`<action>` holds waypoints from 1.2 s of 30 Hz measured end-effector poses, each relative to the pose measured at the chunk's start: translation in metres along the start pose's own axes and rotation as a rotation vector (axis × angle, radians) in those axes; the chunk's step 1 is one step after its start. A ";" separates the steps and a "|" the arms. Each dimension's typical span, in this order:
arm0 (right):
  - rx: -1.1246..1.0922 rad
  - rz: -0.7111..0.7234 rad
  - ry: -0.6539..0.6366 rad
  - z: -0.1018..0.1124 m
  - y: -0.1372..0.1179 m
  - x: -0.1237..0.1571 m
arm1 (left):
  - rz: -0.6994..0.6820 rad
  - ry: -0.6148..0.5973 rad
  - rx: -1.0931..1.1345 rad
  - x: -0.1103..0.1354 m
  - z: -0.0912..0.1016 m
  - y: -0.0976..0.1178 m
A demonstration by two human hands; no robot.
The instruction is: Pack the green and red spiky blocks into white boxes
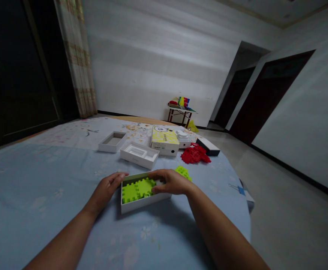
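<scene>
Lengthwise, one white box (141,203) runs left-to-right. One left hand (105,188) lies loose; one right hand (171,182) curves inside, grip unclear.

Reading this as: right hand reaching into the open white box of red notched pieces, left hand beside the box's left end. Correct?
Wrong colour: the notched pieces in the open white box are lime green, as the head view shows. The rest stands: right hand reaching into that box, left hand beside its left end.
</scene>
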State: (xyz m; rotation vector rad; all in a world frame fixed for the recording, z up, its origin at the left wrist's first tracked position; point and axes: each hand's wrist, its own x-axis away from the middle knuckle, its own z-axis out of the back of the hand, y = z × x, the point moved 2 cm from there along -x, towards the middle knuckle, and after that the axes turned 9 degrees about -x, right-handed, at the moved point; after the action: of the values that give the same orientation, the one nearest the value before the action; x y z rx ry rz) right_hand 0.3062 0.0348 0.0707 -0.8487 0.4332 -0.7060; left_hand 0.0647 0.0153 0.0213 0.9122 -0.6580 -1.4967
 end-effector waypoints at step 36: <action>0.015 -0.025 0.588 0.060 0.032 0.031 | 0.013 0.014 -0.025 -0.002 0.001 -0.001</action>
State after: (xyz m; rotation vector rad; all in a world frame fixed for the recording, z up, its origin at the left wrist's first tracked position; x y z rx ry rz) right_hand 0.3764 0.0586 0.0789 -0.6220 0.9422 -0.9803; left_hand 0.0635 0.0172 0.0213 0.8975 -0.6327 -1.4829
